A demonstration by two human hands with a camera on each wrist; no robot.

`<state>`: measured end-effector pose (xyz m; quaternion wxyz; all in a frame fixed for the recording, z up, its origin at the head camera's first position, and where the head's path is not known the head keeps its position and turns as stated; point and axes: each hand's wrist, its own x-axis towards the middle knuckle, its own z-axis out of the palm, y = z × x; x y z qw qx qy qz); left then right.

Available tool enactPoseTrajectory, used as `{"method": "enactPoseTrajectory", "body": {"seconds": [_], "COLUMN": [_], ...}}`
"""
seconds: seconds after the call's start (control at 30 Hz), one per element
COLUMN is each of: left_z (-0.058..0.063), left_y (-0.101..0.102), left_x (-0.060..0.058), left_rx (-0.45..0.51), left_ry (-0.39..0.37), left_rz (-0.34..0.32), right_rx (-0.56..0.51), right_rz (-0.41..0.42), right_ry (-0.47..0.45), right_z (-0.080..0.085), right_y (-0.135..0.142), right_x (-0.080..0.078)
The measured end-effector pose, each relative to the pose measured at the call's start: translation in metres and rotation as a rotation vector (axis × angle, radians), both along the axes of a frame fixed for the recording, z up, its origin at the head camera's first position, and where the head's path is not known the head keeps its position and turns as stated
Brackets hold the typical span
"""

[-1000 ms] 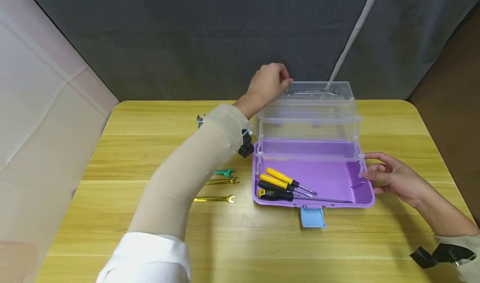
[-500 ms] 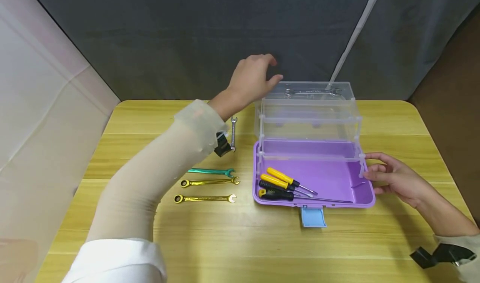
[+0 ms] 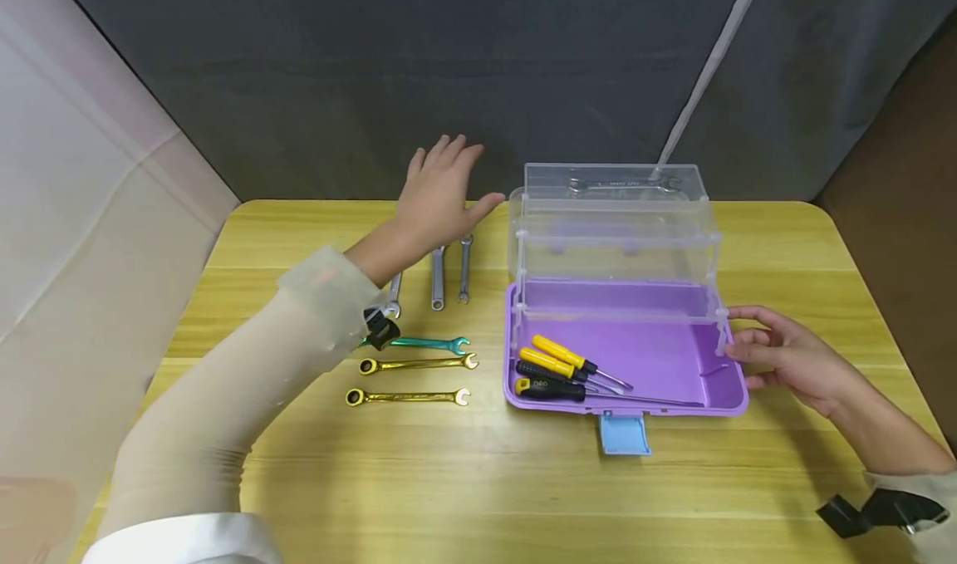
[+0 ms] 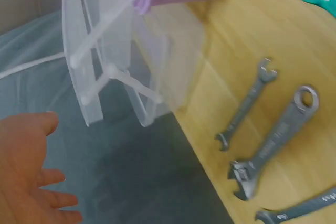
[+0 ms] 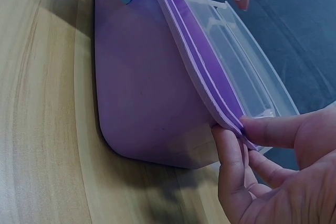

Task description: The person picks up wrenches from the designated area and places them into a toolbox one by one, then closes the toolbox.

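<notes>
The left hand (image 3: 439, 192) is spread, its fingers apart and holding nothing, in the air near the back edge of the table (image 3: 523, 497), while the right hand (image 3: 792, 360) pinches the right rim of the purple toolbox (image 3: 661, 358), which stands open on the table. I think the raised clear trays (image 3: 613, 261) put weight toward the back, so if the right grip fails or the left hand strikes them, the box could tip. Such a jolt might also make the silver wrench (image 3: 624, 184) in the top tray slide. A low left wrist could perhaps push the adjustable wrench (image 3: 438, 283) out of its place. Some parts are hard to see: in the head view, the black wrist camera (image 3: 381, 330) covers part of the green wrench (image 3: 429, 344), the arm hides one end of another wrench (image 3: 395, 298), and the left wrist view is blurred.
</notes>
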<state>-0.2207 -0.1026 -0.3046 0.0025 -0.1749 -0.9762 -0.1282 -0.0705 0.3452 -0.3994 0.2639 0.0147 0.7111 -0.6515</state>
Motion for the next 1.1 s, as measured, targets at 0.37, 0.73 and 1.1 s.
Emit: {"method": "enactPoseTrajectory", "body": {"seconds": [0.37, 0.73, 1.1], "left_z": [-0.016, -0.035, -0.056], "left_y": [-0.037, -0.070, -0.098], "left_x": [0.015, 0.032, 0.048], "left_rx": [0.023, 0.067, 0.076], "left_ry": [-0.024, -0.068, -0.133], "left_rz": [0.037, 0.071, 0.107], "right_rx": [-0.012, -0.036, -0.003], "right_rz": [0.004, 0.015, 0.013], "right_ry": [0.002, 0.009, 0.012], "right_z": [-0.001, -0.002, -0.002], "right_y": [-0.001, 0.000, -0.001], "right_x": [0.000, 0.000, -0.002]}}
